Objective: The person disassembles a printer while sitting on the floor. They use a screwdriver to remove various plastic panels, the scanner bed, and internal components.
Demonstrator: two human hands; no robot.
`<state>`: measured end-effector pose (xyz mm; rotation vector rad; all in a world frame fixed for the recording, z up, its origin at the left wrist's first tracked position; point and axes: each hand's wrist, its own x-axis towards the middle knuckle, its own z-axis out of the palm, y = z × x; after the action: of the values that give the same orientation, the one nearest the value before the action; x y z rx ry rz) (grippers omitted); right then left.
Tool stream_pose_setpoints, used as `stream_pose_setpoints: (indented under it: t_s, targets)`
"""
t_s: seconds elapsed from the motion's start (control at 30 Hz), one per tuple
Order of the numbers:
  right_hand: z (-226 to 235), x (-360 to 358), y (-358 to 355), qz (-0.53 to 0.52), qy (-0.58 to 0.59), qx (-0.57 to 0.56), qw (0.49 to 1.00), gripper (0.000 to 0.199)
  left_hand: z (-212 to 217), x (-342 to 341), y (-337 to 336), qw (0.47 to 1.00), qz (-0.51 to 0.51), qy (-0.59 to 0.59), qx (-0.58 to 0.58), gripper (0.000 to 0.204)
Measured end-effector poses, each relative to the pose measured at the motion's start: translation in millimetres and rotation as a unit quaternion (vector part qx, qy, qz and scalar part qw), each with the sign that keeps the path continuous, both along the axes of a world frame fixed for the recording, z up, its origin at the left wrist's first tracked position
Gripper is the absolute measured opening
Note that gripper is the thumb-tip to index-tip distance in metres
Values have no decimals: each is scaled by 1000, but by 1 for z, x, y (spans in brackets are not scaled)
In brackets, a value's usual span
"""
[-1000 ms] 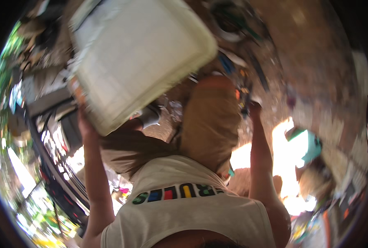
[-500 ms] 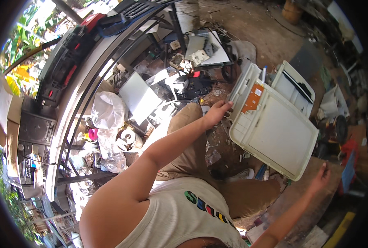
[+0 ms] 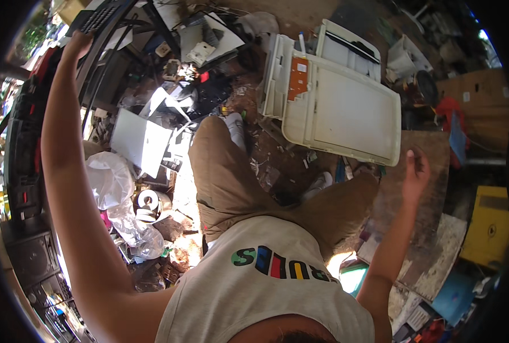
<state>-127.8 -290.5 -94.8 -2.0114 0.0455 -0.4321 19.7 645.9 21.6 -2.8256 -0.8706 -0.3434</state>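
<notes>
My left hand (image 3: 81, 44) is stretched out to the far left, at the edge of the table. It is beside a dark tray with rows of narrow tools (image 3: 101, 18); its fingers are too small and partly hidden to show whether they grip anything. A large cream plastic machine casing (image 3: 351, 111), with a flat panel and an orange label, lies in front of me to the right. Just off its near right corner, my right hand (image 3: 416, 171) hangs with fingers loosely bent and apart, holding nothing. Under that hand is a worn brown board (image 3: 423, 214).
Scrap covers the ground, with a white flat panel (image 3: 134, 137), clear plastic bags (image 3: 110, 180) and a white roll (image 3: 148, 199). Along the left stand a black and red tool case (image 3: 23, 148) and a speaker (image 3: 31, 251). A yellow box (image 3: 487, 228) sits at the right.
My left hand has left the edge of the cream casing and moved far left to the table. The view has shifted, and my right hand remains near the casing's corner.
</notes>
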Motion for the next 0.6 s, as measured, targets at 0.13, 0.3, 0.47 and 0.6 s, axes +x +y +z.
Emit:
stream_pose_setpoints:
  t_s: [0.13, 0.3, 0.47, 0.6]
  targets:
    - [19, -26, 14, -12, 16, 8, 1000, 31, 16, 11, -15, 996, -74, 27, 35, 53]
    - [32, -16, 59, 82, -11, 45, 995, 28, 27, -27, -37, 975, -94, -197, 40, 56]
    - [41, 11, 161, 231, 13, 80, 970, 34, -25, -90, -363, 792, -374, -359, -322, 32]
    - [33, 26, 221, 282, 147, 316, 894, 44, -98, -123, -521, 678, -503, -215, -491, 51]
